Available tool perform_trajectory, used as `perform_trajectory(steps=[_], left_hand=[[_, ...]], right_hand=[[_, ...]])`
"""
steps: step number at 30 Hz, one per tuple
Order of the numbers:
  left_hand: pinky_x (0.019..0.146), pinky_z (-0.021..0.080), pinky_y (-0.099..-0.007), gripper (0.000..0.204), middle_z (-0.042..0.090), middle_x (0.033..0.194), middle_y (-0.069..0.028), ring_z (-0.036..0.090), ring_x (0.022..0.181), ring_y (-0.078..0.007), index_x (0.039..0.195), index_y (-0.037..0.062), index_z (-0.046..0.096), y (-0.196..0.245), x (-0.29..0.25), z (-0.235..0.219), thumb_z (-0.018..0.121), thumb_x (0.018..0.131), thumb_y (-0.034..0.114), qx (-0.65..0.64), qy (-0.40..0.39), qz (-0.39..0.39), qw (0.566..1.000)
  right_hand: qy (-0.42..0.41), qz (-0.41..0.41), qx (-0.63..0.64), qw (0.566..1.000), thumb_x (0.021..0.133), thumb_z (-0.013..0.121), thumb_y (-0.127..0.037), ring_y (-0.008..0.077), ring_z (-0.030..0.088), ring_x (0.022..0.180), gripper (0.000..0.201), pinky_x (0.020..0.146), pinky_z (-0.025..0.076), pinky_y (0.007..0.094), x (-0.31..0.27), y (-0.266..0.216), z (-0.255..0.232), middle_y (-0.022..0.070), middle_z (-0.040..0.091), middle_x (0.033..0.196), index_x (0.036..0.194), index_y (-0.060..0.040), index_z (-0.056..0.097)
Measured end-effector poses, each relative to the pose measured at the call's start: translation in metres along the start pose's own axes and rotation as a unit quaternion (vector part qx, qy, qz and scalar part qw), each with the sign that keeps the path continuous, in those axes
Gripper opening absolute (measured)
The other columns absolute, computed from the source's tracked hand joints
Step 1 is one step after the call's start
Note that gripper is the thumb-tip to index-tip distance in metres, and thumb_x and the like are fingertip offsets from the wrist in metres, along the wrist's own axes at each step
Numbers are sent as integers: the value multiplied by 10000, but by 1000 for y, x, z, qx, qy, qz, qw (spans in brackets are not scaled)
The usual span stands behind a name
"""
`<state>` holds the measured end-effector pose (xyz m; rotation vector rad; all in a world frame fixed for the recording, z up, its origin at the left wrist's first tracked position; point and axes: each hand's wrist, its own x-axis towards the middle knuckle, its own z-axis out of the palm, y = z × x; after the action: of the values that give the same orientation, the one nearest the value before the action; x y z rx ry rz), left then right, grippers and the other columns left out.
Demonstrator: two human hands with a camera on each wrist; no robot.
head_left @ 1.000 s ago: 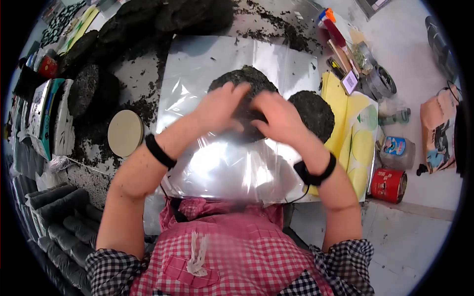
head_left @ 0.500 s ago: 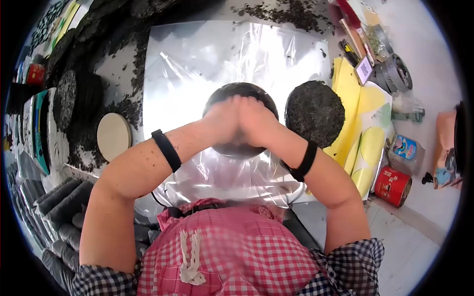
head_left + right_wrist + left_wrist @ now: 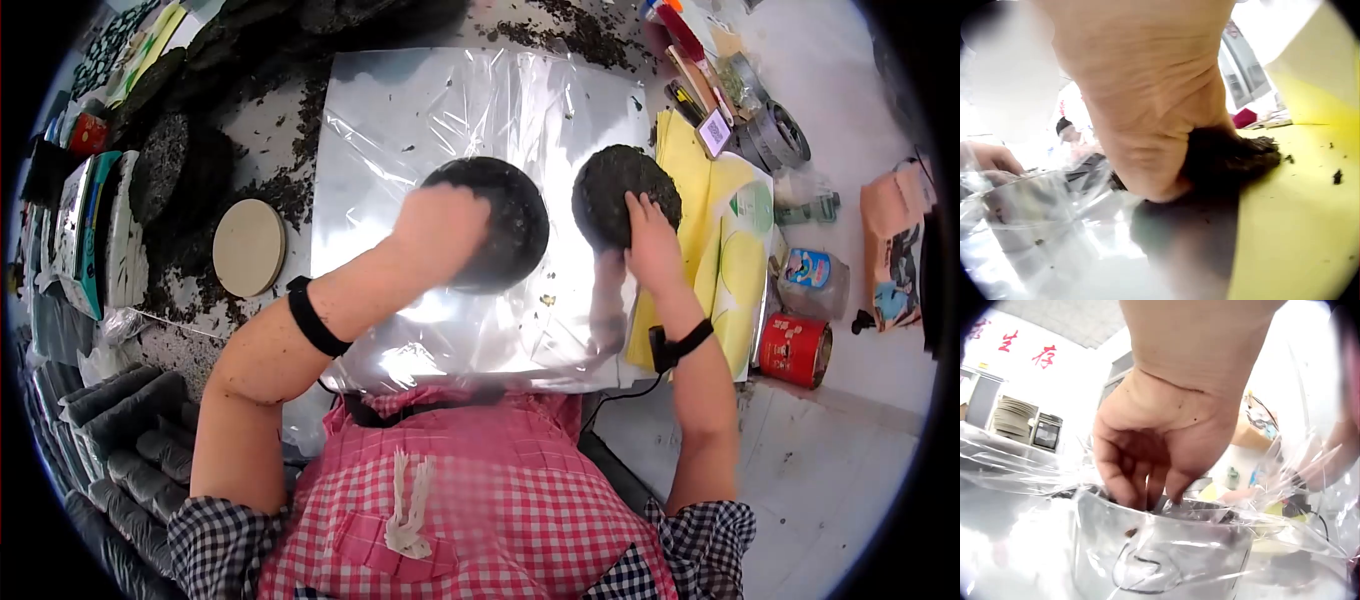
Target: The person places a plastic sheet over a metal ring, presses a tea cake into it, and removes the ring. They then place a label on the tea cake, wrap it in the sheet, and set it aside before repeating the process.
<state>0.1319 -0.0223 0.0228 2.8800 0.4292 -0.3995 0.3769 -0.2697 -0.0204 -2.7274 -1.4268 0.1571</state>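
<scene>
In the head view a dark, flaky disc (image 3: 515, 215) lies under clear film inside a low round ring. The left wrist view shows that ring (image 3: 1116, 540) as a see-through wall with a drawn mark. My left hand (image 3: 440, 232) is on the ring's left side, with bent fingers (image 3: 1124, 487) pointing down inside the rim. A second dark disc (image 3: 605, 195) is to the right. My right hand (image 3: 658, 250) grips its near right edge, fingers on top; the palm hides part of the disc (image 3: 1235, 159) in the right wrist view.
Clear film (image 3: 380, 130) covers the shiny work surface. Yellow sheets (image 3: 690, 230) lie at the right, beside a red can (image 3: 795, 350) and a plastic jar (image 3: 812, 280). A pale round board (image 3: 250, 248) lies left, near more dark discs (image 3: 165, 165) and scattered flakes.
Both hands were together over the middle disc; now they are apart. The right hand has moved right to the second disc, while the left stays at the ring.
</scene>
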Motion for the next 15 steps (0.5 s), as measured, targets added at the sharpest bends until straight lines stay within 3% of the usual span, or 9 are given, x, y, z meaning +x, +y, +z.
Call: perform_trajectory(steps=[3,4,5,8,9,12,13,14,15], left_hand=[[1067,495,-458,438,636,1291,-198,635,1196,-370,1376,84,618,-33,-11,8,657,990,287,-98,270,48,956],[1124,459,-461,461,627,1335,-215,608,1257,-377,1412,83,601,-47,-6,23,645,1004,292,-107,350,70,928],[1225,338,-482,460,582,1457,-210,511,1402,-350,1456,66,559,-53,0,36,580,1057,293,-415,206,40,885],[1151,406,-478,427,615,1428,-185,548,1340,-297,1414,41,583,-80,15,54,526,1081,302,-781,216,-110,576],[1097,453,-419,402,642,1361,-164,576,1275,-273,1398,16,575,-86,10,44,531,1081,260,-764,305,-149,549],[1017,504,-372,451,657,1272,-157,612,1196,-254,1400,12,562,-76,-26,17,661,1016,227,-555,436,-33,708],[964,511,-339,597,611,1302,-100,596,1124,-215,1429,18,547,-51,-43,3,780,924,235,-475,347,39,808],[929,542,-366,741,599,1302,-123,624,1109,-262,1441,30,537,-32,-45,-7,875,815,236,-421,228,71,875],[921,552,-381,786,597,1278,-130,630,1122,-283,1446,32,516,-24,-39,5,891,790,250,-293,222,66,928]], right_hand=[[172,15,180,969,802,564,145,370,531,1401,761,1178,422,422,-10,4,-48,261,559,1484,1538,-26,477],[222,-6,273,936,775,580,140,409,541,1379,755,1170,428,441,-16,-10,-69,269,572,1461,1510,-23,519],[236,-94,256,933,803,598,116,415,541,1384,718,1179,416,457,-20,-43,-96,250,570,1478,1505,-16,522],[206,-345,134,906,834,602,26,455,537,1364,629,1184,406,516,-15,-120,-103,256,571,1460,1461,-9,559],[193,-373,92,903,855,592,-7,455,527,1374,587,1191,398,519,-10,-135,-90,254,559,1473,1442,-9,571],[83,-414,3,907,864,586,-32,449,507,1398,545,1208,383,519,-4,-151,-30,250,531,1503,1409,-3,586],[72,-406,5,911,850,630,-65,455,491,1410,566,1207,384,507,-5,-151,-29,254,538,1494,1410,-1,581],[-2,-404,25,914,843,651,-93,446,474,1425,599,1211,378,502,-1,-151,-38,248,523,1511,1430,-6,566],[-75,-402,46,911,836,673,-121,437,458,1440,635,1215,372,497,7,-151,-54,242,508,1528,1449,-11,550]])
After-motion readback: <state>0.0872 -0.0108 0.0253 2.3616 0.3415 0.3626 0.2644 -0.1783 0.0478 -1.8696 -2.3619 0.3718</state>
